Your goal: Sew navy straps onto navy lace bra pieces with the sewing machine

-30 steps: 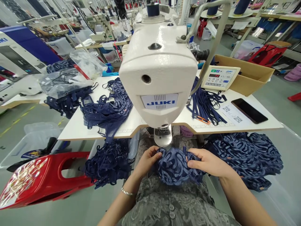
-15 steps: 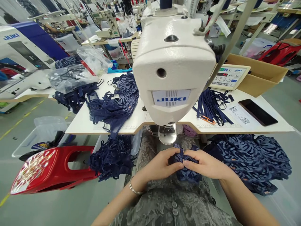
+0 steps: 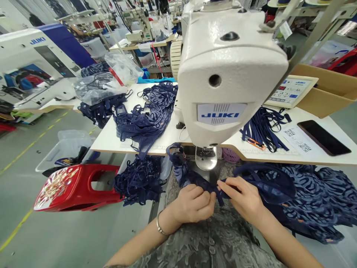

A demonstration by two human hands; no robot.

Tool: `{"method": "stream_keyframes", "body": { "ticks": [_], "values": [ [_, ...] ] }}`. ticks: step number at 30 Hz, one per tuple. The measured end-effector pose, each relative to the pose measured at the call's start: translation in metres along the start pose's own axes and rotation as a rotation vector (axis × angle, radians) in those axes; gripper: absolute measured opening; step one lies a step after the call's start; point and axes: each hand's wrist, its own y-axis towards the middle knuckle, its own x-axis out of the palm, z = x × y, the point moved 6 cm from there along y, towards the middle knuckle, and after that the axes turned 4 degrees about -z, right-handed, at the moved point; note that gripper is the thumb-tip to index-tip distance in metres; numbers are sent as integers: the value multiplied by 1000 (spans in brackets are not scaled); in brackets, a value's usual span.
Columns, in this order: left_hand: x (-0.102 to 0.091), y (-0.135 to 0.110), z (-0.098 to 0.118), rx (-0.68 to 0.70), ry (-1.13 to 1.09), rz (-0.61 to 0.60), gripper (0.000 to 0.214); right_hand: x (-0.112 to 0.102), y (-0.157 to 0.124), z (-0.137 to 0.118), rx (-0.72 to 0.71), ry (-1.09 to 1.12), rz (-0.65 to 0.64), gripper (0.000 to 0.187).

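A navy patterned bra (image 3: pixel 182 173) is stretched across my lap, below the front edge of the sewing machine table. My left hand (image 3: pixel 193 204) is closed with its fingers curled round the bra's dark band. Close beside it, my right hand (image 3: pixel 243 197) pinches the same band between thumb and fingers. One part of the bra rises on the left toward the table edge, and a dark cup-shaped part lies out to the right. The white sewing machine head (image 3: pixel 220 115) stands just beyond my hands, with its metal plate (image 3: pixel 206 159) above them.
Finished-looking navy garments (image 3: pixel 153 115) lie on the table's left. Navy straps (image 3: pixel 264 126), an orange-handled cutter (image 3: pixel 255 143), a paper with codes and a phone (image 3: pixel 323 137) are on the right. More patterned garments (image 3: pixel 315 201) hang at right. A red stool (image 3: pixel 75 188) stands left.
The bundled garment has been opened out sideways. My hands have shifted from pinching it together to gripping its band, the left turned knuckles up. The view has swung left.
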Motion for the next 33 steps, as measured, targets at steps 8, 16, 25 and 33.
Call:
{"method": "stream_keyframes", "body": {
  "ticks": [8,16,25,33],
  "values": [
    [-7,5,0,-7,-11,57,13,-2,1,-1,-21,55,-13,38],
    [-3,9,-31,-455,-465,-234,10,10,12,4,181,390,-416,13],
    [-11,24,-70,-698,-264,-203,6,14,62,28,395,249,-297,16],
    [-4,25,-44,-167,-1,-196,31,24,56,43,444,250,-164,24]
  ]
}}
